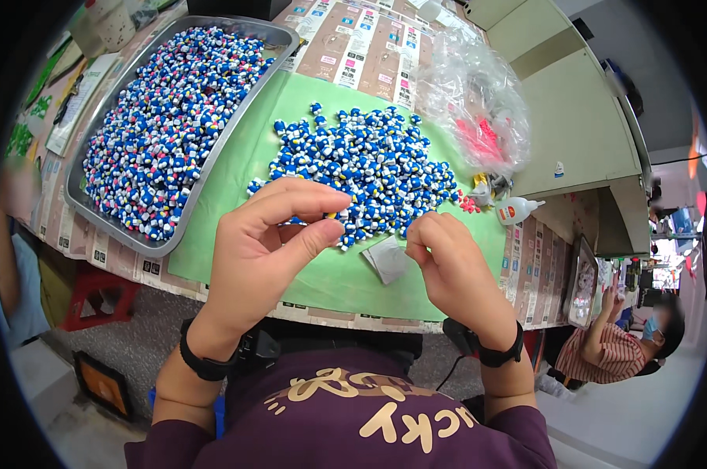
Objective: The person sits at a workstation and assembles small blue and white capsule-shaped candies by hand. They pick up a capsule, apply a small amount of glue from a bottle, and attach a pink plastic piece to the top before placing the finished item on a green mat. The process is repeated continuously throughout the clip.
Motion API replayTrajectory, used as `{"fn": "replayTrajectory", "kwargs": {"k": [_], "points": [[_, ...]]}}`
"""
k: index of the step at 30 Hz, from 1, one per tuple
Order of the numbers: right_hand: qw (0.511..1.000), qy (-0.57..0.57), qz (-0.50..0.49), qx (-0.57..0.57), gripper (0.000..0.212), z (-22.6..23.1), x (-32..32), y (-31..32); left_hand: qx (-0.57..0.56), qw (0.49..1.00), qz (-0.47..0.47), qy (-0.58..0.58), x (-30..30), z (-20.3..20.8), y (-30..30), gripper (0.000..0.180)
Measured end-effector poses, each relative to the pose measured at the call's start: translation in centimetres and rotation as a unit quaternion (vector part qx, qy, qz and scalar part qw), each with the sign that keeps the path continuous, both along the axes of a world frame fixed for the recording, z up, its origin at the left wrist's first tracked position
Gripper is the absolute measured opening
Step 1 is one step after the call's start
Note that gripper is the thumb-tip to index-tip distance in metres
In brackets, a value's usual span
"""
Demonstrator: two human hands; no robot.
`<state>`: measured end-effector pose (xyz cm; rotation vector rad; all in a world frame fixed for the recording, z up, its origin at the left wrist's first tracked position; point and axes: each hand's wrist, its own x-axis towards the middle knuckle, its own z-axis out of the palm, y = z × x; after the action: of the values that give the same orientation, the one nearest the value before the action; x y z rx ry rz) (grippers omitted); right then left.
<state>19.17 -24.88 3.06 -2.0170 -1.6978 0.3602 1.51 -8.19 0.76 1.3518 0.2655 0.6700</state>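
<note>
My left hand (255, 250) pinches a tiny blue-and-white figure (342, 213) with a yellow spot between thumb and forefinger, mostly covered by the fingertips. Close by on the right, my right hand (459, 270) is closed, its thumb and forefinger pressed together; whatever they hold is hidden. Both hands are over the near side of a loose pile of small blue-and-white figures (361, 164), which lies on a green sheet (338, 293). A folded grey-white square (386, 258) lies between the hands. Small pinkish-red pieces (469, 203) form a little heap right of the pile.
A metal tray (166, 248) full of similar figures stands at the left. Beyond the red pieces are a white squeeze bottle (517, 209) and a clear plastic bag (478, 86) with pink contents. A cabinet (576, 117) borders the right. Other people sit at both sides.
</note>
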Motion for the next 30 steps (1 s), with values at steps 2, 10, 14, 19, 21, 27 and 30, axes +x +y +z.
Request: {"fn": "replayTrajectory", "kwargs": {"k": [2,10,14,19,21,27,30], "points": [[1.0,-0.02,0.003,-0.011,0.021,0.1,-0.1,0.3,-0.016,1.0,0.013,-0.003,0.1,-0.2,0.0,0.024],[0.999,-0.039,-0.011,-0.017,0.021,0.0,-0.5,0.4,-0.093,0.996,-0.011,0.005,-0.1,-0.2,-0.1,0.025],[0.999,0.021,-0.008,0.046,0.026,-0.2,-0.1,-0.2,-0.123,0.992,-0.021,-0.004,0.1,0.0,-0.5,0.025],[0.954,0.244,-0.058,0.164,0.028,2.2,-1.6,-0.8,-0.172,0.983,-0.065,-0.006,0.9,0.2,-1.4,0.024],[0.94,0.27,-0.036,0.204,0.026,3.3,-2.4,-0.4,-0.176,0.981,-0.078,-0.021,1.5,0.5,-2.2,0.024],[0.935,0.223,-0.045,0.272,0.024,3.1,-3.3,0.6,-0.132,0.989,-0.052,-0.04,2.1,1.5,-3.7,0.023],[0.939,0.203,-0.057,0.273,0.024,2.8,-3.4,0.5,-0.117,0.991,-0.04,-0.051,2.1,1.5,-4.0,0.022]]}}
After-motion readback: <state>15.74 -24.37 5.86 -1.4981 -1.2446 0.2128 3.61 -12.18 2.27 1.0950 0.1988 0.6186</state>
